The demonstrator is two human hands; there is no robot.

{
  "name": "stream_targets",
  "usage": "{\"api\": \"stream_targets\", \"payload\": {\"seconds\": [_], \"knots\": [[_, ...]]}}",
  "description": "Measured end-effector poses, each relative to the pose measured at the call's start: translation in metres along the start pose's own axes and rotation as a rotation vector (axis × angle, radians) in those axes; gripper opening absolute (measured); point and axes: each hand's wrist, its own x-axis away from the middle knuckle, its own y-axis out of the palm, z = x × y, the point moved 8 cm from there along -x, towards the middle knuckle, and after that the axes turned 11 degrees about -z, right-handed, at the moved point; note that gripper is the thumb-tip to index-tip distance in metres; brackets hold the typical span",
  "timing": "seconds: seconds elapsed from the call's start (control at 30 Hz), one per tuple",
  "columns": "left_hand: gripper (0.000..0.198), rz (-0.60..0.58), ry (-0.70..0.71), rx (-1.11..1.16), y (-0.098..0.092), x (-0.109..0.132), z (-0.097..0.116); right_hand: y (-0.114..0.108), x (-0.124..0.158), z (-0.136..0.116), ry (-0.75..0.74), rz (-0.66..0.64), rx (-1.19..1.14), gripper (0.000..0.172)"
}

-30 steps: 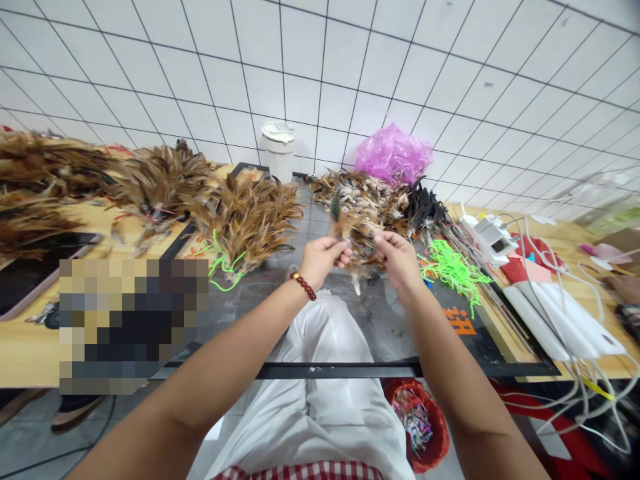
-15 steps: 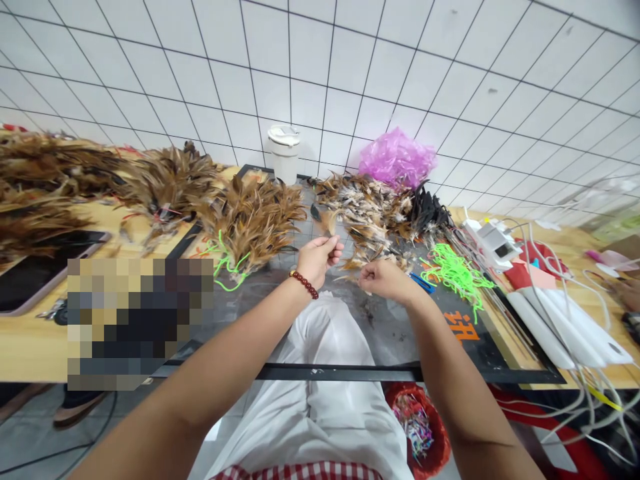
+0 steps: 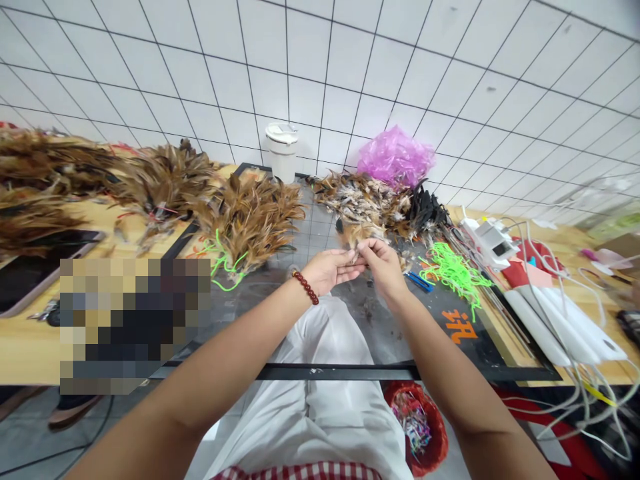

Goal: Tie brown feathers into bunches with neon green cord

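My left hand (image 3: 331, 272), with a dark red bead bracelet on its wrist, pinches a small bunch of brown feathers (image 3: 353, 233) by the quill ends. One feather there has a dark tip. My right hand (image 3: 384, 267) meets it, thumb and forefinger closed at the same quill ends. The exact fingertip contact is partly hidden. Just beyond both hands lies a loose heap of mixed white and brown feathers (image 3: 370, 200). To the left rests a fuller pile of brown feathers (image 3: 255, 220) with bright green strings (image 3: 227, 267) at its near end.
A white lidded cup (image 3: 283, 153) and a pink plastic bag (image 3: 397, 157) stand by the tiled wall. Black feathers (image 3: 427, 210), green cords (image 3: 453, 270) and a blue tool (image 3: 419, 281) lie right, near white cables. A phone (image 3: 47, 267) lies left; a red-lined bin (image 3: 420, 427) stands below.
My right hand has moved up and inward to meet my left hand at the quill ends. The left hand and its feathers have shifted slightly right.
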Motion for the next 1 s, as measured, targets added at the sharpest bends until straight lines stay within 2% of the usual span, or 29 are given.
{"api": "stream_targets", "payload": {"seconds": [0.17, 0.27, 0.37, 0.43, 0.53, 0.63, 0.7, 0.77, 0.87, 0.93, 1.0], "knots": [[0.006, 0.007, -0.042, -0.037, 0.001, 0.0, -0.003, 0.004, 0.0, 0.001, 0.007, -0.037, 0.044, 0.025], [0.007, 0.063, 0.049, -0.022, -0.006, -0.001, 0.004, -0.005, -0.003, -0.001, -0.041, -0.01, 0.169, 0.023], [0.007, 0.18, 0.202, 0.032, -0.019, 0.001, 0.017, -0.018, -0.002, -0.015, -0.147, 0.043, 0.546, 0.016], [0.006, 0.252, 0.269, 0.064, -0.026, 0.003, 0.024, -0.014, -0.002, -0.021, -0.184, -0.017, 0.86, 0.014], [0.005, 0.309, 0.309, 0.086, -0.03, 0.007, 0.03, -0.008, 0.0, -0.017, -0.131, -0.127, 1.198, 0.018], [0.006, 0.316, 0.309, 0.084, -0.03, 0.008, 0.031, -0.005, 0.001, -0.008, -0.047, -0.208, 1.355, 0.019], [0.006, 0.311, 0.305, 0.082, -0.029, 0.008, 0.03, -0.005, 0.0, -0.006, -0.047, -0.212, 1.338, 0.017], [0.005, 0.305, 0.301, 0.081, -0.029, 0.007, 0.029, -0.012, -0.002, -0.007, -0.047, -0.145, 1.185, 0.014], [0.005, 0.303, 0.297, 0.078, -0.029, 0.007, 0.029, -0.025, -0.006, -0.002, 0.038, -0.072, 0.727, 0.016], [0.005, 0.311, 0.292, 0.074, -0.028, 0.008, 0.029, -0.027, -0.007, 0.004, 0.113, -0.081, 0.416, 0.023], [0.006, 0.313, 0.287, 0.067, -0.027, 0.008, 0.029, -0.025, -0.006, 0.007, 0.166, -0.093, 0.221, 0.029]]}}
